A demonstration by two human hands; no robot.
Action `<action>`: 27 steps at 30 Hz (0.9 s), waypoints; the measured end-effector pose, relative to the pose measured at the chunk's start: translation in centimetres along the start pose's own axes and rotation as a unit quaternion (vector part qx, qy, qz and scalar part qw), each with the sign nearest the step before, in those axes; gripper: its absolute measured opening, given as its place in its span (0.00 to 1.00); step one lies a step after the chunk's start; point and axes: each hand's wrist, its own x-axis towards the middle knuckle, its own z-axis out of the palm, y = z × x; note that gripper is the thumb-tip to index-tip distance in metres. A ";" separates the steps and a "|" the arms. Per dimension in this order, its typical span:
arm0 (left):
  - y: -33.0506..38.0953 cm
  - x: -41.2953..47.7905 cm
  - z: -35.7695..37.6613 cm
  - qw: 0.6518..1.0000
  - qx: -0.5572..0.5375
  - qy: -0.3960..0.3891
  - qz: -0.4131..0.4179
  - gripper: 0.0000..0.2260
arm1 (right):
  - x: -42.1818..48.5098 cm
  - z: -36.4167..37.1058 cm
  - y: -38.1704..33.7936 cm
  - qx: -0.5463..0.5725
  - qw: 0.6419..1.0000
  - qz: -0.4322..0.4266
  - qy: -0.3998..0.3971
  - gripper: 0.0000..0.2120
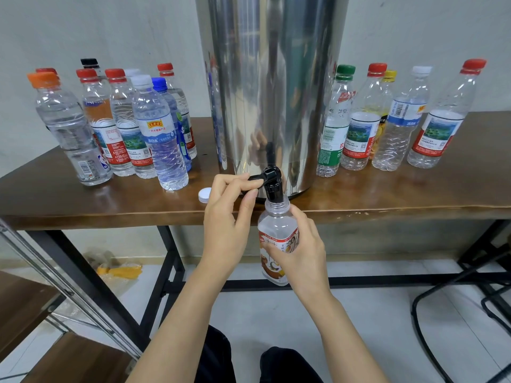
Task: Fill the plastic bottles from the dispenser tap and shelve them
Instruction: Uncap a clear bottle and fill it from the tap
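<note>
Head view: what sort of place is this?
Probably a plain workroom set up for bottle filling: a steel dispenser stands on a wooden table, with capped plastic bottles either side.

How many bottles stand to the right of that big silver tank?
5, along the table: green-capped bottle nearest the tank, red-capped bottle, yellow-capped bottle tucked behind, white-capped bottle, second red-capped bottle farthest right. Others may be hidden.
</note>
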 end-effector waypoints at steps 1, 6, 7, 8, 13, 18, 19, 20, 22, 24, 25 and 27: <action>0.0 0.0 0.0 1.000 0.002 0.000 0.000 0.07 | 0.0 0.0 0.0 0.000 1.000 0.000 0.000 0.38; 0.0 0.0 0.0 1.000 0.002 0.001 0.000 0.07 | 0.0 0.0 0.1 0.003 1.000 0.003 0.001 0.38; 0.1 0.0 0.0 1.000 0.001 0.001 -0.001 0.08 | 0.0 0.0 0.1 0.003 1.000 0.002 0.001 0.38; 0.1 -0.1 0.0 1.000 -0.001 0.001 -0.001 0.08 | 0.0 0.0 0.1 0.001 1.000 0.002 0.002 0.38; 0.2 -0.1 0.0 1.000 -0.007 -0.001 0.005 0.09 | 0.0 0.0 0.1 0.000 1.000 0.005 -0.001 0.38; 0.1 -0.1 0.0 1.000 -0.003 0.001 0.003 0.08 | 0.0 0.1 0.1 0.002 1.000 0.008 -0.002 0.38; 0.1 -0.1 0.0 1.000 -0.003 0.000 0.002 0.08 | 0.0 0.1 0.1 0.002 1.000 0.007 -0.002 0.38; 0.1 -0.1 -0.1 1.000 -0.003 -0.001 0.001 0.08 | -0.1 0.1 0.1 0.002 1.000 0.006 -0.001 0.38; 0.2 -0.1 -0.1 1.000 -0.001 -0.003 0.000 0.08 | -0.1 0.1 0.1 0.002 1.000 0.006 -0.001 0.38; 0.2 -0.1 0.0 1.000 -0.001 -0.001 -0.001 0.08 | -0.1 0.1 0.1 0.002 1.000 0.007 -0.001 0.38; 0.2 -0.1 0.0 1.000 -0.001 -0.001 -0.001 0.08 | -0.1 0.1 0.1 0.004 1.000 0.006 -0.001 0.38; 0.2 -0.1 0.0 1.000 -0.002 -0.001 -0.001 0.08 | -0.1 0.1 0.2 0.006 1.000 0.007 -0.002 0.38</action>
